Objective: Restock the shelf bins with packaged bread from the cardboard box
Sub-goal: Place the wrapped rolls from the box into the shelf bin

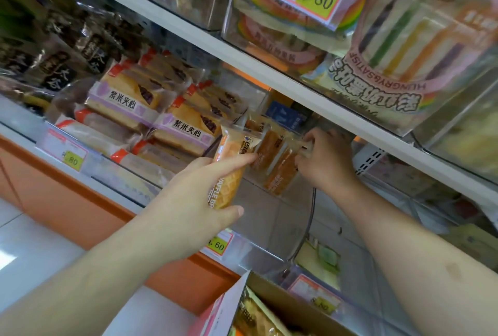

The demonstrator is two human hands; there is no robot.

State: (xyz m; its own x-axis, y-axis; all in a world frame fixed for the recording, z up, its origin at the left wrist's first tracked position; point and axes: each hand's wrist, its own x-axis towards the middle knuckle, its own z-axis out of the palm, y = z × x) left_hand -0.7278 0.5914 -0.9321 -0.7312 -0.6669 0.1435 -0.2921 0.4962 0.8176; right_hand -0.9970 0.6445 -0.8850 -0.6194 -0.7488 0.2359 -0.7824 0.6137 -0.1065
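Waffle bread pack (231, 163) clamped in left hand (199, 201) fingers (237, 161); right hand (326, 157) pinches shelved packs (277, 157).

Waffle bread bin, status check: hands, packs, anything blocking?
Left hand grips one waffle bread pack at the bin front. Right hand steadies the packs already standing inside. Bin floor ahead open; cardboard box below holds more.

1. A single head-worn view, tilted, looking forward and slightly up into the shelf (269, 77) from close range.
2. Both forearms reach in from the bottom edge; the cardboard box (272, 298) sits bottom-centre.
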